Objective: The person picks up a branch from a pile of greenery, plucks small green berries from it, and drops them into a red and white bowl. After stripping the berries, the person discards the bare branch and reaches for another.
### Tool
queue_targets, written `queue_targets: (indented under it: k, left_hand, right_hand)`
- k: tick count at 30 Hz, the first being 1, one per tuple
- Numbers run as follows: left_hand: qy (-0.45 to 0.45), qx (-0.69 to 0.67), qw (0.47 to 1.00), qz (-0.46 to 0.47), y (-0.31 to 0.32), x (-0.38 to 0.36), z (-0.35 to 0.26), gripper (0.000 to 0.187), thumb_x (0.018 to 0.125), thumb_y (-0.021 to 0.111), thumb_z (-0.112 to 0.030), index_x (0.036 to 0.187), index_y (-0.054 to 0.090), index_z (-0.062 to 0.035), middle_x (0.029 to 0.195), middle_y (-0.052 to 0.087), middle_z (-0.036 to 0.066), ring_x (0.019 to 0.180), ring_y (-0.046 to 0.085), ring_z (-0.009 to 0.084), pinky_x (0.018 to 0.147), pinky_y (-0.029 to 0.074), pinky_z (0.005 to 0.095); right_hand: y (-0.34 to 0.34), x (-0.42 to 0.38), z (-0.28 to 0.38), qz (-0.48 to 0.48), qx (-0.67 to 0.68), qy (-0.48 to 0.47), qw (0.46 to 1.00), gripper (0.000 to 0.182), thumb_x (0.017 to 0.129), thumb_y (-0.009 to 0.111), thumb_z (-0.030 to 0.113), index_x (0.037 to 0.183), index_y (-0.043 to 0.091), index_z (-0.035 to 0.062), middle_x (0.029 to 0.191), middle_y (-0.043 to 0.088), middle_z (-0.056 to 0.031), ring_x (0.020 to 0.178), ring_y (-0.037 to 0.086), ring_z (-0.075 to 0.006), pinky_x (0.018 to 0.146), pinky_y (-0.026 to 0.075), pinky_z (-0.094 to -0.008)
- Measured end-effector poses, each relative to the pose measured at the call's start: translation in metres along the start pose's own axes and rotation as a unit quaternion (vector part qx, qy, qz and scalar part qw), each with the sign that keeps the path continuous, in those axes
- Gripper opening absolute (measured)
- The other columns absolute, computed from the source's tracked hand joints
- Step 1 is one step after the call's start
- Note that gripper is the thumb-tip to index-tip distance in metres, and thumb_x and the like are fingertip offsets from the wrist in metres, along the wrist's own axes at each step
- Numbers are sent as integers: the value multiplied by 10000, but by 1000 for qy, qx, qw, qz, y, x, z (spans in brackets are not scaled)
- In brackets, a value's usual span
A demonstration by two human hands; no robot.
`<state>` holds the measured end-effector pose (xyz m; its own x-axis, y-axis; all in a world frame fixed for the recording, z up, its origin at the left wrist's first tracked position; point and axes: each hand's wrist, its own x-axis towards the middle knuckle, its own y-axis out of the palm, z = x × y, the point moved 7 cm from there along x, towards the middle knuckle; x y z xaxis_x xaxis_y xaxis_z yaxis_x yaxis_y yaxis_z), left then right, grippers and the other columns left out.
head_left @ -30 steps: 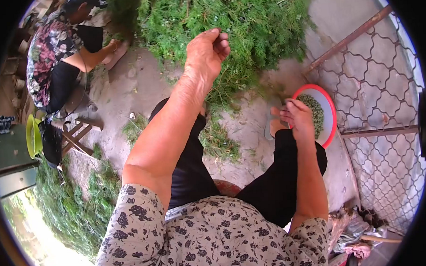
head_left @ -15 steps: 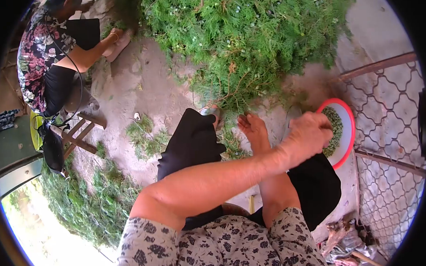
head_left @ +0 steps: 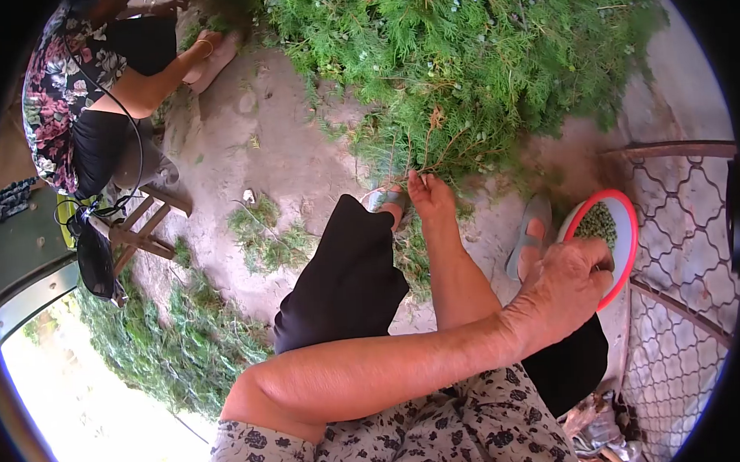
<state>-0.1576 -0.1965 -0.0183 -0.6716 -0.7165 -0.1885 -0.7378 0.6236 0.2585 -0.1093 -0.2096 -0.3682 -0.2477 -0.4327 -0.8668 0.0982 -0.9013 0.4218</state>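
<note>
- Hands first: the right hand (head_left: pixel 431 195) is reaching out to the big green pile of branches (head_left: pixel 462 65). Its fingers are pinched shut on a thin green twig (head_left: pixel 427 152) at the edge of the pile. Half a second ago this hand lay lower, nearer the knees.
- On the far left, another person in a flowered top (head_left: pixel 51 87) sits on the ground, with one hand (head_left: pixel 197 62) down by the greens. A small wooden stool (head_left: pixel 142 227) stands near that person.
- Small bits of green (head_left: pixel 264 231) lie on the dirt ground (head_left: pixel 278 153) between the stool and the black trouser leg (head_left: pixel 347 272).
- The left arm crosses over the lap to the right side. The left hand (head_left: pixel 571 285) is curled, with its fingers close together, right at the rim of the red-rimmed bowl (head_left: pixel 627 230). I cannot tell if anything is in it. It was higher up over the bowl a moment ago, and now it sits at the near edge.
- Little green seeds (head_left: pixel 598 221) lie in the bowl.
- The bowl rests on the ground just beside the wire fence (head_left: pixel 680 253). A grey sandal (head_left: pixel 526 234) is next to the bowl.
</note>
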Motion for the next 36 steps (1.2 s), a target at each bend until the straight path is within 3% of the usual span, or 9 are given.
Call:
queue_targets:
  k: [11,17,19,21,24,25,27,31,36]
  left_hand:
    - [-73,-55,992,92,6,-4,0,134,788,529,-54,883,584,22,669,566,102,602,547,158,579,444,311]
    - [-122,-45,982,139,6,-4,-1,160,796,541,-78,912,606,11,691,584,55,596,540,106,558,457,241]
    - [-61,-61,986,143,1,-5,-9,149,819,569,-111,887,614,13,681,584,31,574,541,92,534,454,221]
    - [-64,-12,992,108,-19,-3,-18,142,839,587,-142,865,627,-8,673,588,22,573,548,83,526,453,222]
    - [-43,-148,988,7,-50,0,-33,131,856,581,-155,890,616,-33,679,594,22,571,535,80,533,447,208]
    - [-27,-175,983,-48,-63,-1,-33,124,857,575,-144,909,608,-37,694,597,26,569,528,82,533,445,204]
    - [1,-149,974,-170,-89,-6,-32,128,859,554,-111,955,580,-31,759,603,39,578,522,92,548,452,212]
    - [-37,-202,956,-211,-102,-30,-16,140,853,538,-76,984,563,-31,822,603,47,614,532,101,575,464,227]
    - [-53,-176,974,-132,-76,-73,-5,118,852,552,-84,958,571,-36,847,600,28,697,549,107,641,467,243]
  right_hand:
    - [27,-5,27,35,6,-18,999,66,856,553,58,868,506,13,731,548,-73,672,580,-176,606,534,-344]
    - [55,-66,94,32,-94,-173,980,67,857,560,76,860,509,33,698,549,-43,582,555,-162,533,506,-317]
    - [61,-97,115,50,-160,-203,965,81,854,572,88,848,514,32,698,547,-47,593,560,-167,553,511,-323]
    - [54,-122,136,33,-196,-236,951,28,842,556,31,843,527,27,702,548,-41,588,550,-151,574,505,-300]
    - [43,-139,163,182,-83,-351,915,52,792,602,21,816,571,-13,653,571,-51,474,500,-119,427,401,-242]
    - [48,-180,170,94,-200,-379,899,61,786,608,13,822,567,-16,648,566,-49,474,505,-117,421,402,-243]
    - [41,-208,172,85,-203,-357,908,60,785,607,10,818,564,-16,654,566,-49,485,515,-119,431,412,-244]
    - [22,-261,172,110,-181,-360,908,63,793,606,23,821,560,-12,662,565,-47,497,525,-125,441,423,-247]
    - [2,-326,161,174,-202,-347,899,79,809,599,38,863,559,-4,674,554,-42,520,528,-127,467,437,-258]
